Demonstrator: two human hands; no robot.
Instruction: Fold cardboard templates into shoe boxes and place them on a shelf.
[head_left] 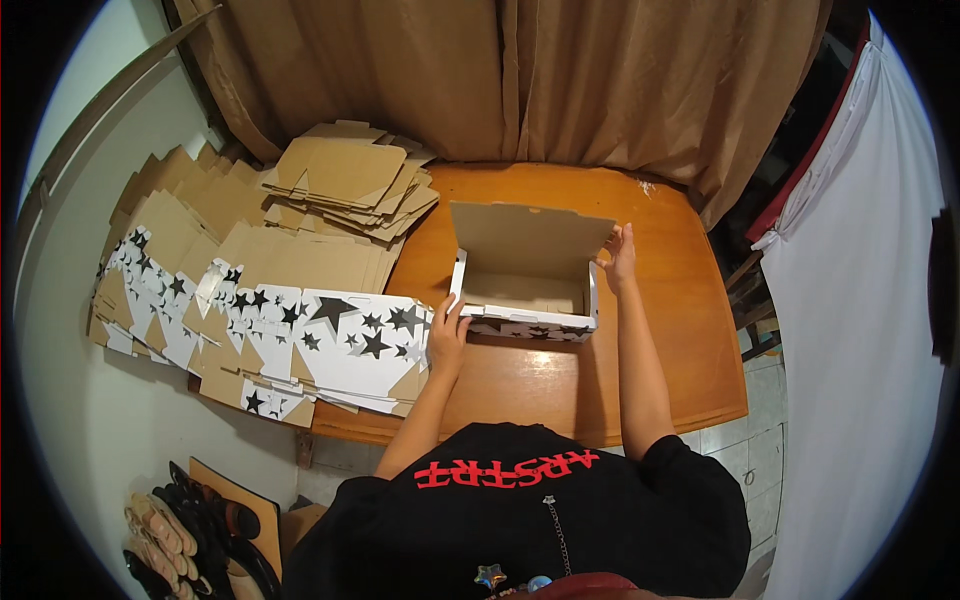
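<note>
Dark red curved edge at 6 o'clock, too cropped to identify; clock read off open cardboard box, near mid-picture. Also at 6: black shirt, red lettering, chain lying on it

Got box upright on wooden table, rear panel raised at 12, brown inside, white with black stars outside

Left hand at 8 o'clock, touching front left corner, fingers bent, can't tell clamped or just resting. Right hand between 2 and 3, by right edge of raised panel, thumb apart from fingers, can't tell any pinch on cardboard

Seeing flat star-print sheets overlapping at 8, just beside left hand. Plain brown cardboard stack at 10. Brown curtain at 12, white cloth at 3, shoes at 8, well below table level
</note>
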